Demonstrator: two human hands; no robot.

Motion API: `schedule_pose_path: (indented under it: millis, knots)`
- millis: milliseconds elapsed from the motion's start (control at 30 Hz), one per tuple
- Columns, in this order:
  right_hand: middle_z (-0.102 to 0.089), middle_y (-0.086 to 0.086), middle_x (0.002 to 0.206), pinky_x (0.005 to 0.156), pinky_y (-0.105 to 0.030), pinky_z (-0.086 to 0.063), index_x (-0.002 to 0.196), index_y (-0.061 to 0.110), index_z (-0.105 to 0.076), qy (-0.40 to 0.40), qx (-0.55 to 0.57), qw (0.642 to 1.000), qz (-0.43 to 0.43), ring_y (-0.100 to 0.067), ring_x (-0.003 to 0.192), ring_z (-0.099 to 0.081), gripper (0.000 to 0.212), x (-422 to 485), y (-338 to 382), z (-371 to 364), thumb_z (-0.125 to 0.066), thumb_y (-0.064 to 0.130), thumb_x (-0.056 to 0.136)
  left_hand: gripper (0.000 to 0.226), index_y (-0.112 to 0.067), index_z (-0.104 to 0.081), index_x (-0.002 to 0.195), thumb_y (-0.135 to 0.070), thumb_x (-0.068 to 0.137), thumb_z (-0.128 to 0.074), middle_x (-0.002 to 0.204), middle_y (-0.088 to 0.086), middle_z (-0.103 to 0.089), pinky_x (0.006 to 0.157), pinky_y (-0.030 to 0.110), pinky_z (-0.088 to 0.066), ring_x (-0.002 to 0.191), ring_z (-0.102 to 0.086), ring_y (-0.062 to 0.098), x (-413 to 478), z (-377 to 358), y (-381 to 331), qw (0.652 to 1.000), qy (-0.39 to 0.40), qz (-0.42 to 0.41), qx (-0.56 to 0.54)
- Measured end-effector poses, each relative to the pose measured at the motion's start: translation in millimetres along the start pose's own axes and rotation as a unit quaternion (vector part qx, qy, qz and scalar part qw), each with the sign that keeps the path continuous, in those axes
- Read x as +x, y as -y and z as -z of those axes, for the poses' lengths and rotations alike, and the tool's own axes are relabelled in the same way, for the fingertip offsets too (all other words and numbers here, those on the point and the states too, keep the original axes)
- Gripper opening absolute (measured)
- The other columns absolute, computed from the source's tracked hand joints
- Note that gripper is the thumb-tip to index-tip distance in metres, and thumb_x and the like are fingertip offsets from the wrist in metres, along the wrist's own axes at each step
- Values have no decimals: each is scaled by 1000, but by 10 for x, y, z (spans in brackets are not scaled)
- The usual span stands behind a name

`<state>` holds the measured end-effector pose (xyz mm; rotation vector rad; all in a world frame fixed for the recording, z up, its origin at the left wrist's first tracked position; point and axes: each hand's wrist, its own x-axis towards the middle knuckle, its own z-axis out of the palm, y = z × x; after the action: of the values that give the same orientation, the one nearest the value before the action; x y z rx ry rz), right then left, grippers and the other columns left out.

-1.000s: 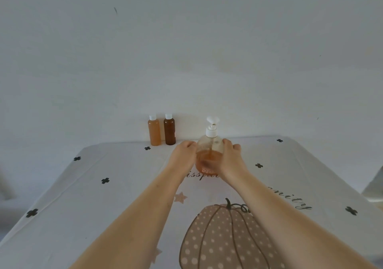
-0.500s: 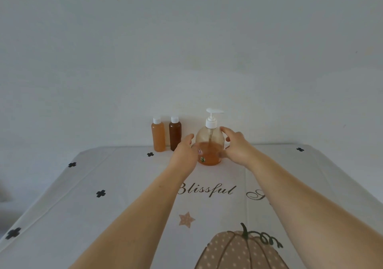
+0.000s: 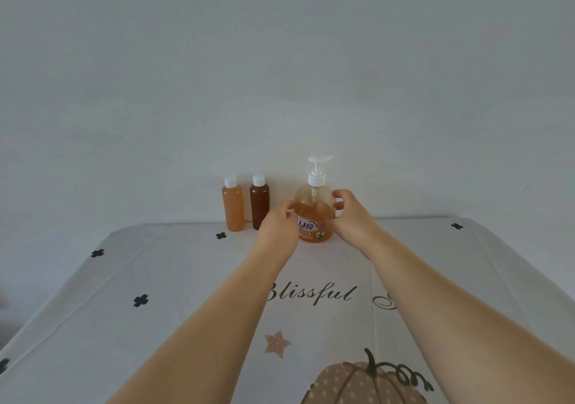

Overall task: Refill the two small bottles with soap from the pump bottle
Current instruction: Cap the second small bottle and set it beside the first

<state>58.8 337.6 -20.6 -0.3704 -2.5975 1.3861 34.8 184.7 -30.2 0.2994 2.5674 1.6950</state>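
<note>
Plain white wall (image 3: pixel 280 61) behind, printed cloth over the tabletop (image 3: pixel 174 279). Your left hand (image 3: pixel 278 229) and right hand (image 3: pixel 351 220) grip the pump bottle (image 3: pixel 314 209) between them, with fingers curled round opposite sides of its body. That two-sided hold steadies a round, part-full bottle and leaves the pump head (image 3: pixel 317 167) clear above your hands. It's upright, base at the tabletop's far edge; can't tell if it's fully set down. Just left of your left hand, the light orange bottle (image 3: pixel 233 207) and dark brown bottle (image 3: pixel 259 206) stand side by side, capped. Orange one looks full to the shoulder; brown one's level is unreadable. My read: you're parking the pump in line with them.
</note>
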Motion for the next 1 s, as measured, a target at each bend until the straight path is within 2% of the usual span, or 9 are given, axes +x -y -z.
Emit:
schedule_pose_path:
  millis: [133,233,367,500,600,700,767,900,1000]
  knots:
    - [-53,0,130,96,-37,-49,151,20,-38,24,-2,1000,-4,-21,116,-54,75,45,-14,91,-72,4,86,38,-20,-51,136,-12,101,-36,111,5,-66,90,44,-55,96,-67,23,6,-41,7,1000,6,3,1]
    - [-55,-5,136,101,-42,-51,152,25,-38,42,12,999,-3,-26,122,-58,78,36,-40,123,-69,-1,85,36,-20,-48,135,-12,102,-37,107,4,-66,72,30,-51,93,-66,21,-31,-77,-23,999,8,-7,33]
    - [-54,-4,138,103,-47,-50,154,24,-34,28,22,999,4,-27,125,-58,85,-11,-45,64,-78,15,82,33,-18,-52,133,-15,101,-45,116,0,-64,59,20,-42,87,-60,12,-35,-47,-99,999,-7,-15,49]
    - [-49,-6,147,104,-40,-45,159,18,-22,-5,14,1000,2,-27,132,-52,96,-9,-54,-14,-81,22,84,35,-21,-56,128,-27,94,-60,121,-7,-61,70,20,-40,97,-55,9,50,56,-334,996,-62,-59,28]
    - [-46,-8,149,106,-39,-43,159,21,-20,-22,-1,1000,3,-25,134,-49,99,16,-75,-87,-82,29,82,38,-22,-60,121,-34,87,-71,112,-10,-60,65,15,-35,97,-57,8,191,115,-623,990,-80,-113,16]
    - [-44,-5,150,94,-30,-40,159,23,-20,-39,-29,999,13,-23,135,-48,100,31,-88,-137,-83,36,82,40,-21,-63,118,-38,84,-75,110,-10,-62,70,17,-38,98,-59,7,338,131,-851,984,-61,-163,50]
    - [-43,-3,152,91,-29,-37,160,25,-19,-44,-41,998,19,-22,136,-48,100,38,-99,-148,-82,38,83,35,-19,-67,113,-36,83,-77,105,-9,-65,69,15,-39,95,-60,7,418,136,-924,980,-41,-173,84]
    - [-42,0,154,101,-32,-40,160,25,-19,-30,-22,999,33,-21,139,-44,101,80,-155,-113,-83,35,83,16,-15,-74,97,-25,85,-76,88,-10,-68,64,12,-40,83,-61,6,536,184,-960,977,-21,-180,112]
    - [-43,2,152,110,-37,-40,159,21,-23,-4,5,1000,27,-20,140,-44,100,115,-207,-60,-85,31,81,12,-17,-75,97,-21,86,-74,85,-14,-66,63,11,-38,81,-59,1,584,225,-956,976,0,-185,118]
